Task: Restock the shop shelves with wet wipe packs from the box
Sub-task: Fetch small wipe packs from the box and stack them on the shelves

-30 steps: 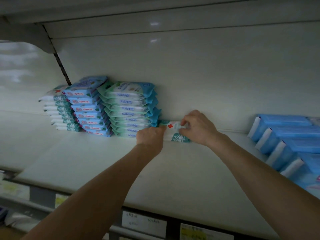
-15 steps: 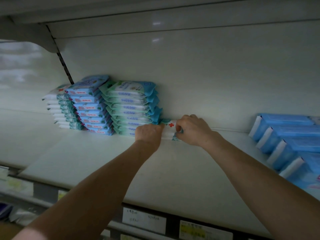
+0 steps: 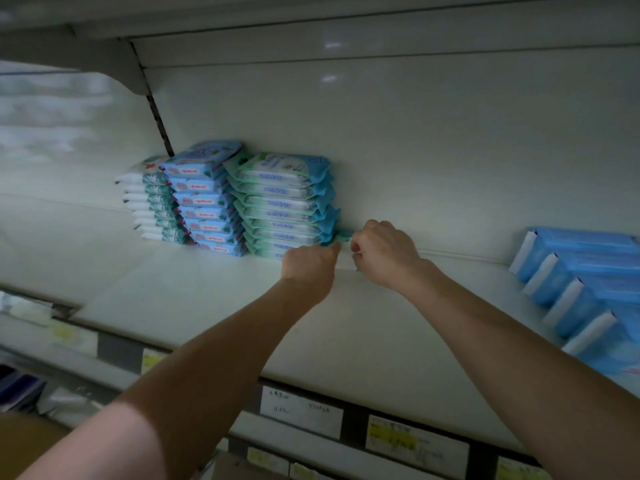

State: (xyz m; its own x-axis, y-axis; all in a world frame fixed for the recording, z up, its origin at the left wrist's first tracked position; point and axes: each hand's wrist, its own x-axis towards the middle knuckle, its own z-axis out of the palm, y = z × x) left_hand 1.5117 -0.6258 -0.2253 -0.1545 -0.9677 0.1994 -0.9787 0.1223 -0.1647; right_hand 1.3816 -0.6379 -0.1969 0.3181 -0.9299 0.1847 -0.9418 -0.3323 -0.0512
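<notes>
Between left hand [image 3: 308,268] and right hand [image 3: 384,254], wet wipe pack [image 3: 345,258], gripped

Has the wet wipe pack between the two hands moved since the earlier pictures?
Yes. The wet wipe pack has slid deeper, toward the back panel, alongside the green stack.

So three stacks sit side by side along the back edge of the shelf [image 3: 194,306], left of middle: left stack [image 3: 152,206], middle stack [image 3: 204,209], right stack [image 3: 284,209]. A single pack [image 3: 344,239] lies just right of that last one, with the left grip [image 3: 309,271] at its near-left end and the right grip [image 3: 384,254] at its right end. A row of packs [image 3: 581,282] runs down the right edge, and price labels [image 3: 299,410] sit under the front edge.
</notes>
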